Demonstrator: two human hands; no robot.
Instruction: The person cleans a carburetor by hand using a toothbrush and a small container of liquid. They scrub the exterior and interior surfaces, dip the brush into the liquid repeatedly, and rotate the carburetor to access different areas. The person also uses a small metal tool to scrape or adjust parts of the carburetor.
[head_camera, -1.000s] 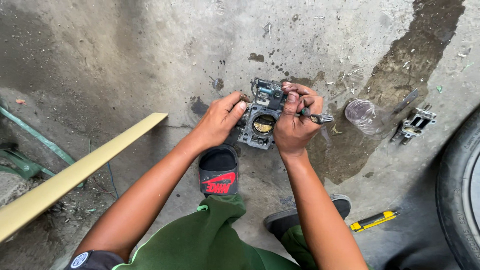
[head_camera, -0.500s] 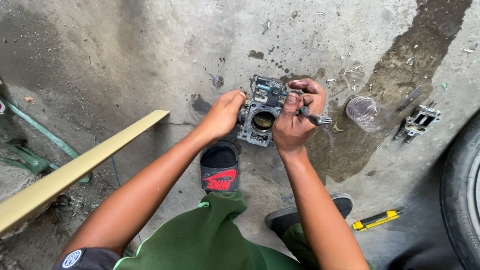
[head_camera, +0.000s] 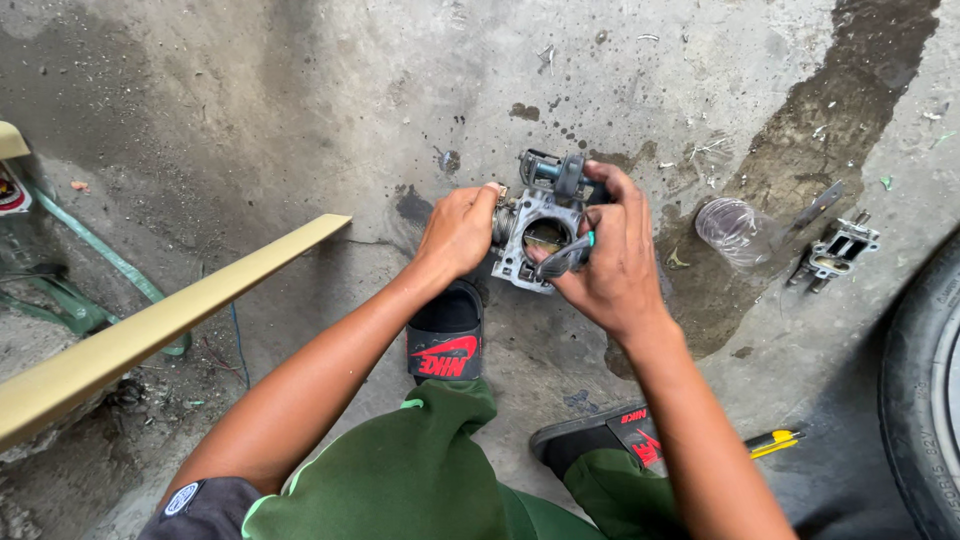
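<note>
You hold the grey metal throttle body off the concrete floor, your left hand clamped on its left side. Your right hand closes round a small tool, perhaps a brush, its tip at the rim of the round bore. The bore looks open and dark; how clean it is cannot be told. Right of your grip lie a clear plastic cup and a small metal part, apparently already detached.

Both bare forearms reach forward from the near edge and converge. The left hand is curled, knuckles up, gripping sideways. The right hand, wrist bent, has fingers curled over and closed.
</note>
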